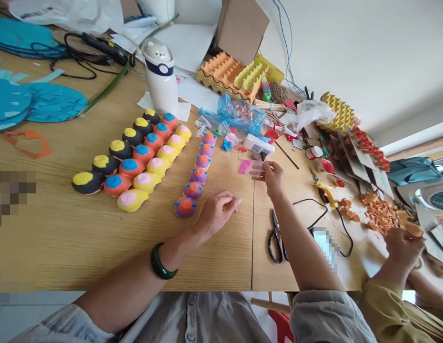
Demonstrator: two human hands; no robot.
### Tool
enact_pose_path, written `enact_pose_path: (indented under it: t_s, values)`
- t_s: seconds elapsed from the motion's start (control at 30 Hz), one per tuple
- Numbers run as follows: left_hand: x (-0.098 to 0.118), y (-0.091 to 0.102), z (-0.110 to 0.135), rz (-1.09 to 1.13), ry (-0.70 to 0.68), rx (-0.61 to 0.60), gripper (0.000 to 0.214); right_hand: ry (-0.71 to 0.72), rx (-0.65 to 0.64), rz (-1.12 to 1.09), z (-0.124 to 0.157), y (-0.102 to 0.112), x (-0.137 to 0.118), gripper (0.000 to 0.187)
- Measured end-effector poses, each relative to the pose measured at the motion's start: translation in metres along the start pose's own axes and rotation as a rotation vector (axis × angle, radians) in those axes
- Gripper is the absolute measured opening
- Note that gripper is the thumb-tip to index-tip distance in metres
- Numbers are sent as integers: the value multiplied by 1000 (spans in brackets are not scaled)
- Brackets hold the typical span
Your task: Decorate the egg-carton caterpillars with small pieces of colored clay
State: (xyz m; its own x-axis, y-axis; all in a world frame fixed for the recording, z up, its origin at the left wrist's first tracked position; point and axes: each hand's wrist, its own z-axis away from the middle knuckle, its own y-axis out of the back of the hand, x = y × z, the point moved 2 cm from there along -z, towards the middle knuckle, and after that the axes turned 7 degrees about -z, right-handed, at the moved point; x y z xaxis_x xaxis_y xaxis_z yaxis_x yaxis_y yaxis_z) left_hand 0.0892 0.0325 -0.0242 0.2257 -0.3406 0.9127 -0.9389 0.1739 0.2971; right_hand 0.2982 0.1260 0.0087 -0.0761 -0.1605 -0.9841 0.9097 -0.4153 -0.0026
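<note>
My right hand pinches a clear plastic sheet by its near edge, the fingers drawn together on it, a bright pink patch reaching out to the left of them. My left hand hangs curled over the counter, its fingertips bent close to the thumb; I can't tell whether anything sits between them. Just left of those fingers runs a row of purple-and-orange lumps, and farther left stand three rows of black, red and yellow ones. Just beyond my right fingers lies a white power strip; to their right, a white jar has a red label too small for me to read. Scissors lie nearer me than those fingers, beside my forearm. Nearby, the phone has a blurred screen, its writing unreadable
</note>
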Motion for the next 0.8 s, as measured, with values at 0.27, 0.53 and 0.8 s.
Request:
enact_pose_path:
  t_s: [0.27, 0.53, 0.8]
  values:
    - [-4, 1, 1, 8, 46, -13, 15, -72, -43, -3, 1, -12, 8, 17]
    - [-5, 0, 1, -15, 23, -21, 18, -45, -35, 39, -12, -22, 13, 13]
    - [-1, 0, 0, -23, 39, -38, 42, 150, 61, 355, -24, 1, 8, 26]
